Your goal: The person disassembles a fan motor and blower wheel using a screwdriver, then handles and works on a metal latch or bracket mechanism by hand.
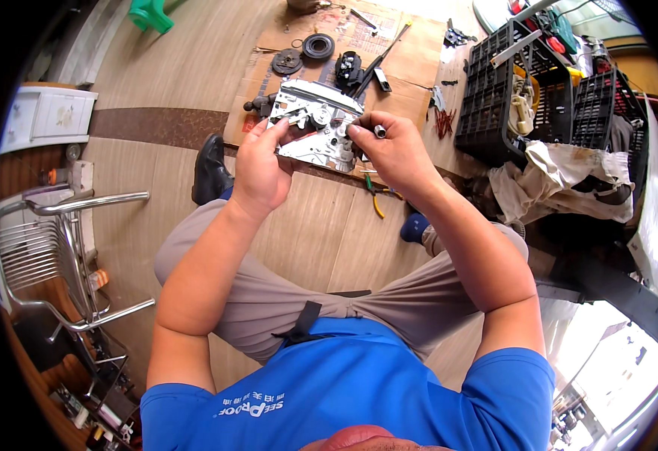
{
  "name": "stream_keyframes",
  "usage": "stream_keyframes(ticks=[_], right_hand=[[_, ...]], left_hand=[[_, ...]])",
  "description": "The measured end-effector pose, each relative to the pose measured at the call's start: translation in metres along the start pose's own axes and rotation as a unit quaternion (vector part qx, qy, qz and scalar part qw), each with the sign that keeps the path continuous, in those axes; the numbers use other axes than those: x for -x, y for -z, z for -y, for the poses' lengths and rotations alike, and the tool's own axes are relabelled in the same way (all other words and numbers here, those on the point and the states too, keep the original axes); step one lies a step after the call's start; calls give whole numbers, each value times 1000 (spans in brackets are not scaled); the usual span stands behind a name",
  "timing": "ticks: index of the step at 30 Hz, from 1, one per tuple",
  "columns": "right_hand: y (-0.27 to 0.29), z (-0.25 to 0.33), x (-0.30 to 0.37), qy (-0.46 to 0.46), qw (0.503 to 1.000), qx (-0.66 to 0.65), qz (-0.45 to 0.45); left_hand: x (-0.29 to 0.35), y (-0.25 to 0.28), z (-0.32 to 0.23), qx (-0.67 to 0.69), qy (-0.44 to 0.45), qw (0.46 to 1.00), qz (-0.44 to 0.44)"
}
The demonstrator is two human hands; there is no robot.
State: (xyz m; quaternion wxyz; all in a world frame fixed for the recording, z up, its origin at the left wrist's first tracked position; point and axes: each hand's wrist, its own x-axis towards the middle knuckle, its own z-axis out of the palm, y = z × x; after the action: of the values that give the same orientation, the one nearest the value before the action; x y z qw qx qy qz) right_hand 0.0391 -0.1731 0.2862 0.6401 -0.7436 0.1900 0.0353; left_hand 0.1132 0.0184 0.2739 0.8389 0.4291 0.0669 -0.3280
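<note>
A silvery metal mechanism plate [315, 143], fitted with small round parts and cut-outs, is held up between my two hands above a cardboard sheet. My left hand [260, 167] grips its left edge, thumb on top and fingers partly hidden beneath. At the right edge, my right hand [398, 150] closes its thumb and bent fingers on the plate. A short metal cylinder [380, 131] sticks out among the right fingers; the rest of it is hidden, so its kind does not show.
On the cardboard [411, 71] lie a black ring [317, 46], a dark disc [287, 62] and a black block-like part [349, 70]. Pliers [375, 197] rest on the floor nearer me. Black crates [487, 98] stand at right, a metal-framed chair [81, 203] at left.
</note>
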Motion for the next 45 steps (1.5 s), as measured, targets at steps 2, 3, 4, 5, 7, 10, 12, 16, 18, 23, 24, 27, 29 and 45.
stream_keyframes(ticks=[2, 3, 4, 5, 7, 10, 12, 16, 18, 23, 24, 27, 29, 45], right_hand=[[3, -4, -4, 18, 1000, 6, -12], [4, -4, -6, 57, 998, 19, -30], [6, -2, -7, 96, 994, 32, -48], [11, 3, -4, 33, 998, 30, -37], [14, 16, -2, 23, 998, 33, -42], [16, 16, -2, 36, 997, 48, -55], [18, 21, -1, 19, 997, 51, -58], [21, 6, -8, 77, 991, 80, -70], [21, 4, -9, 64, 992, 90, -58], [19, 8, -6, 37, 990, 129, -36], [18, 7, -6, 49, 988, 140, -32], [21, 7, -5, 57, 986, 153, -23], [22, 10, -5, 47, 985, 164, -18], [26, 21, -1, 35, 982, 188, -3]], left_hand=[[-1, -1, -2, 1, 10, 1000, 4], [0, -2, -3, 3, 17, 1000, -11], [-1, -3, -3, 4, 23, 999, -25], [-1, -2, -4, 4, 24, 999, -25], [-2, 1, -6, 1, 45, 999, -31], [-2, 2, -8, 2, 56, 998, -30], [-2, 3, -9, -9, 58, 998, -24], [0, -2, -7, -1, 47, 999, -18], [0, -4, -7, 2, 43, 999, -9], [-1, 6, -4, 12, 36, 998, 42], [-2, 8, -3, 8, 40, 998, 56], [-4, 10, 0, 6, 41, 997, 72], [-3, 8, 0, 7, 39, 997, 72], [0, 2, -3, 6, 72, 993, 98]])
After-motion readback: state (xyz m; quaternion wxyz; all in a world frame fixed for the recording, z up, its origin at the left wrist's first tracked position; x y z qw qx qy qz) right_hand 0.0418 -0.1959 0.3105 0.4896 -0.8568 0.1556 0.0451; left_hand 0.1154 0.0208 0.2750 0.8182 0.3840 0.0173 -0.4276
